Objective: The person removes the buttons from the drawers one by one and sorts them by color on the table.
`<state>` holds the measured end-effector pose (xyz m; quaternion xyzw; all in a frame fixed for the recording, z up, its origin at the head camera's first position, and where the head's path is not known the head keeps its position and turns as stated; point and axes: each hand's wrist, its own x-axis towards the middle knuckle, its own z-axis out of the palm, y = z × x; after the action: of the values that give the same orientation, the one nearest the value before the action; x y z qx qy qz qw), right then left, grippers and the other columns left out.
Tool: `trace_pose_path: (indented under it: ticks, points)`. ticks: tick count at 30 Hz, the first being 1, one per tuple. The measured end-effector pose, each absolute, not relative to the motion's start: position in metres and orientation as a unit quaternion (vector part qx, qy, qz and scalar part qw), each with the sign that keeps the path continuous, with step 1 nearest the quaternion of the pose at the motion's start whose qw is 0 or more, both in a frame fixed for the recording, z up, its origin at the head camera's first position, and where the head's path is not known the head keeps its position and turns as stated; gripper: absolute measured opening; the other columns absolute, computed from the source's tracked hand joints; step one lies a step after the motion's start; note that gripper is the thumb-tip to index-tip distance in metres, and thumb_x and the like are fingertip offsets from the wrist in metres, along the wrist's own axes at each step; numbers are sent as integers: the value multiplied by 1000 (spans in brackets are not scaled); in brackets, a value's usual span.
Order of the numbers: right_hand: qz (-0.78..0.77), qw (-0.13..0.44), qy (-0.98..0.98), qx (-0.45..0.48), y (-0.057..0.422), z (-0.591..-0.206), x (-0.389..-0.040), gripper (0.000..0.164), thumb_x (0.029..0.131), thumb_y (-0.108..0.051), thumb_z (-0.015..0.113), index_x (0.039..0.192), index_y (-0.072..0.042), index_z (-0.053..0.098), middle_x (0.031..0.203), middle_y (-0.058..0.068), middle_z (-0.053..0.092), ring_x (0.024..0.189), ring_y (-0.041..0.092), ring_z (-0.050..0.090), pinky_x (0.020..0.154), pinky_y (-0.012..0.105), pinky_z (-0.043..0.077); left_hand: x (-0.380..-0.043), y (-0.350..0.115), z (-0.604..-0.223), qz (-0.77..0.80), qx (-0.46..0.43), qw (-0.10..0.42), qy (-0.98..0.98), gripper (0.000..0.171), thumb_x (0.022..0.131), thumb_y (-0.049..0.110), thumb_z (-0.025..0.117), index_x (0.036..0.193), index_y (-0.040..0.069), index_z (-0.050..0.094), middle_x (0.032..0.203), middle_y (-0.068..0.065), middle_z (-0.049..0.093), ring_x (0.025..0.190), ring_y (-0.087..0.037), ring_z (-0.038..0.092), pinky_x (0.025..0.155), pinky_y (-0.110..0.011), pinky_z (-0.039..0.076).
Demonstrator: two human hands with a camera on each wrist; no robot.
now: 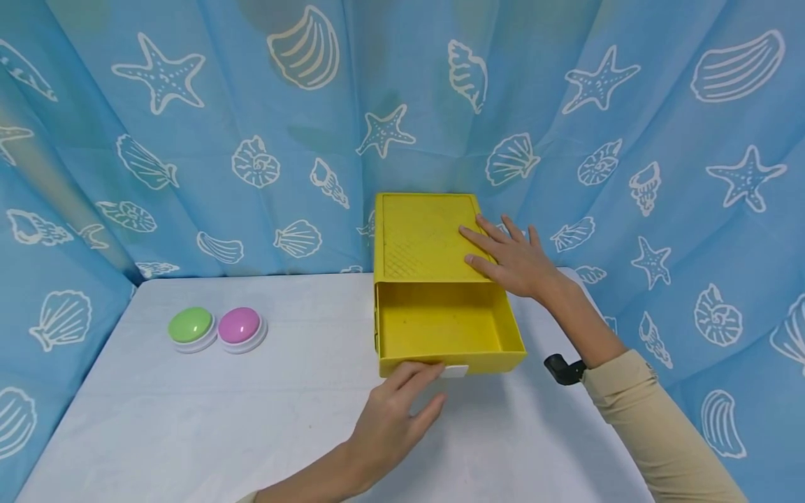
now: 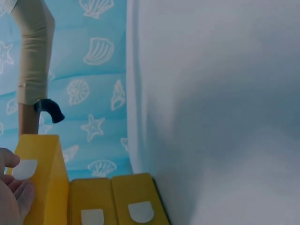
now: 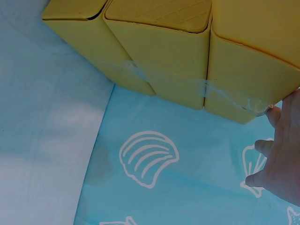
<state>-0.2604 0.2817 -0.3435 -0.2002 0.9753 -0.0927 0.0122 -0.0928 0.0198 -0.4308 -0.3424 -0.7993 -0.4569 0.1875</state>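
Note:
A yellow drawer unit (image 1: 428,234) stands at the back of the table, its top drawer (image 1: 440,360) pulled out and bare inside. At the drawer's front, my left hand (image 1: 393,412) touches the upper edge beside a white pull tab (image 1: 455,372) with its fingertips. The thumb stands apart below. My right hand (image 1: 518,262) rests on the right edge of the unit's top with its fingers spread. In the left wrist view, two lower drawers (image 2: 140,197) with white tabs are closed. Clear tape (image 3: 206,86) crosses the stacked yellow boxes in the right wrist view.
To the left on the white table (image 1: 302,419) lie a green push button (image 1: 191,325) and a pink push button (image 1: 240,325), both on white bases. A blue shell-patterned curtain (image 1: 402,63) hangs behind and at both sides. A black strap is on the right wrist.

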Motion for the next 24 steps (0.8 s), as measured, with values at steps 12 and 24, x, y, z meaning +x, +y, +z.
trace_pose_path:
  ticks: [12, 24]
  points:
    - [-94, 6, 976, -198, 282, -345, -261, 67, 103, -61, 32, 160, -28, 22, 166, 7, 10, 149, 43, -2, 111, 73, -5, -112, 27, -428, -455, -337, 257, -783, 30, 84, 3, 80, 112, 3, 69, 101, -3, 61, 86, -12, 64, 77, -15, 54]
    - [-96, 5, 975, -201, 280, -343, -259, 68, 103, -61, 32, 160, -27, 22, 166, 8, 10, 149, 44, -2, 110, 73, -6, -133, 33, -428, -432, -321, 318, -781, 16, 84, 6, 81, 97, 3, 73, 88, -3, 65, 79, -10, 67, 73, -13, 54]
